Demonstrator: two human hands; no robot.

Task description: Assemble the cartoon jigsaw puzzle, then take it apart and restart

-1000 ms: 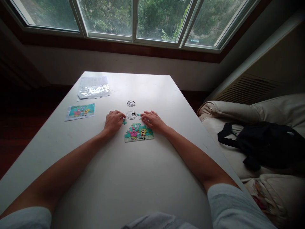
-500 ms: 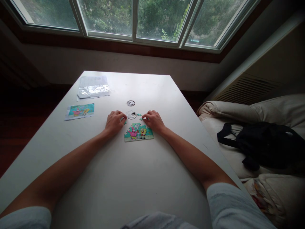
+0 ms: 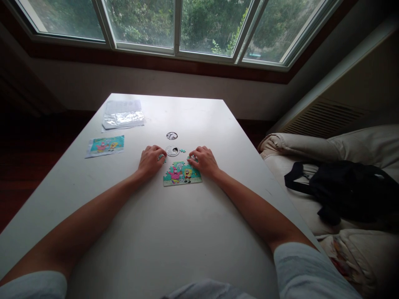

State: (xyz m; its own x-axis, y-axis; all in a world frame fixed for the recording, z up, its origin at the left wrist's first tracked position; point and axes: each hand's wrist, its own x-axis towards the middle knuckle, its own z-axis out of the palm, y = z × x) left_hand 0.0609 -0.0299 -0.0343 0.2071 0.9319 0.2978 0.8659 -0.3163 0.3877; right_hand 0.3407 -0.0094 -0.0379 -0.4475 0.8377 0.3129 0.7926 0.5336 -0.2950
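Note:
A partly assembled cartoon jigsaw puzzle (image 3: 181,174) lies on the white table between my hands, its lower edge straight and its upper edge jagged. My left hand (image 3: 151,160) rests at its upper left, fingers curled together on a small teal puzzle piece (image 3: 161,157). At the puzzle's upper right, my right hand (image 3: 203,160) has thumb and fingers closed on another small piece, mostly hidden by the fingertips. One loose teal piece (image 3: 183,151) lies just above the puzzle, beside a round silver-and-white disc (image 3: 172,151).
A second round disc (image 3: 171,136) lies farther back. On the left are a printed picture card (image 3: 107,144) and papers with a clear plastic bag (image 3: 123,116). To the right of the table (image 3: 174,241), a black bag (image 3: 349,189) sits on a cream sofa (image 3: 299,145).
My right hand has shifted slightly right and down, toward the puzzle's upper right edge, with its piece. My left hand has stayed nearly in place. The view has moved very slightly.

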